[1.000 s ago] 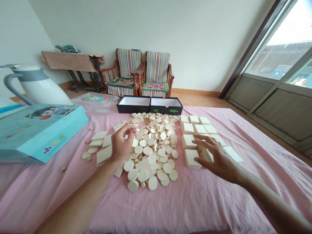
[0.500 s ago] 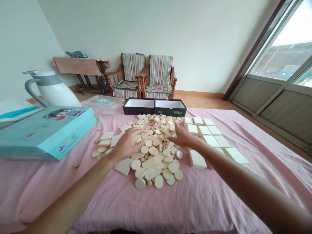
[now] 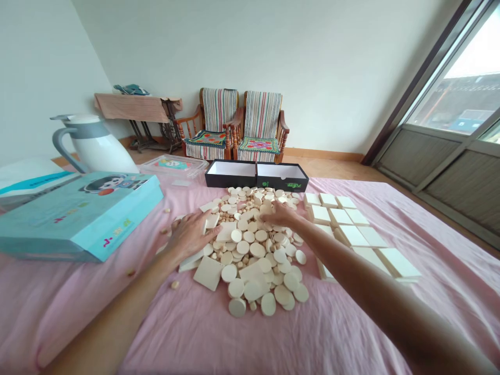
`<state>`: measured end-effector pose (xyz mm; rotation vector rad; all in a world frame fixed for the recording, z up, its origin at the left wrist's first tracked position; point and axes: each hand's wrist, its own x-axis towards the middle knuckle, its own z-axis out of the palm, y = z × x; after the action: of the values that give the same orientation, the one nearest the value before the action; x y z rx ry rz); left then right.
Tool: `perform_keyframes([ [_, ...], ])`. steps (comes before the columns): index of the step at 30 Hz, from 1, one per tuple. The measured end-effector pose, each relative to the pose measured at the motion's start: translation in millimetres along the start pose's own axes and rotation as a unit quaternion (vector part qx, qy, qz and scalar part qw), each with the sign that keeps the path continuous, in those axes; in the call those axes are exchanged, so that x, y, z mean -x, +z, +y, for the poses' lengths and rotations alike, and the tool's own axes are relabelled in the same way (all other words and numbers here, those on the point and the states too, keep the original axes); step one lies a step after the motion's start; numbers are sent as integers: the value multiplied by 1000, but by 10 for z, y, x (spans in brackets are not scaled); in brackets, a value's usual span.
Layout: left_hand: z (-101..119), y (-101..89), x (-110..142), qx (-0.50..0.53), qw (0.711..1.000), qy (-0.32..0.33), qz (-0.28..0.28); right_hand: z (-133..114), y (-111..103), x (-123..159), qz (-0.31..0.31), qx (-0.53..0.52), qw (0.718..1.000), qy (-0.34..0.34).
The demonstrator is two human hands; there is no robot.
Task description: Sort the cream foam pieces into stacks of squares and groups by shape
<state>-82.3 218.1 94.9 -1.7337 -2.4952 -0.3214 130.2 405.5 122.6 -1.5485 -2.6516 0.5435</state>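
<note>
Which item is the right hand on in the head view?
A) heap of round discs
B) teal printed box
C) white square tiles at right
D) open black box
A: the right hand lies on the far part of the heap of pale round wooden discs, with discs showing around its fingers.

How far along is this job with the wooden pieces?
Done: square tiles stand in tidy rows on the right. In hand: the left hand lies flat on pieces at the heap's left edge, and the right hand touches discs further in. Left: the loose heap of round discs, with loose squares mixed in.
</note>
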Motion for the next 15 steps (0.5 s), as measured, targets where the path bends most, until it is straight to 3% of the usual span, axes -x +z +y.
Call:
perform_keyframes([
  [7, 85, 46, 36, 44, 999, 15, 20, -500, 23, -49, -49, -35, 998, -37],
  [12, 55, 48, 54, 54, 998, 12, 23, -800, -11, 192, -60, -50, 984, -158],
  [15, 43, 43, 59, 64, 998, 14, 20, -817, -111, 243, -55, -77, 963, -253],
])
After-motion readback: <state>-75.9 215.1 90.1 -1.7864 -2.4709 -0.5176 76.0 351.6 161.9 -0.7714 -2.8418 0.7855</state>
